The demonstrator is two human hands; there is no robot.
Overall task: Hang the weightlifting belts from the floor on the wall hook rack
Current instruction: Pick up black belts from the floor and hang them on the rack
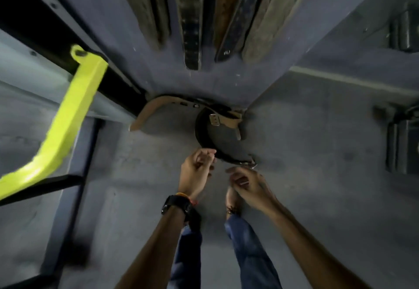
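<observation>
A black weightlifting belt [200, 133] curls on the grey floor by the wall corner, its metal buckle [249, 164] at the near end. A tan belt [149, 113] lies curved behind it along the wall base. My left hand [197, 168], with a black watch on the wrist, pinches the black belt's edge near its middle. My right hand [246, 183] hovers just below the buckle, fingers apart, holding nothing. Several belts [191, 28] hang on the wall above; the hook rack itself is out of view.
A yellow bar [68, 116] on a black machine frame [74, 177] stands at the left. Dark weight plates [402, 143] lean at the right wall. My feet and jeans [247, 239] are directly below the hands.
</observation>
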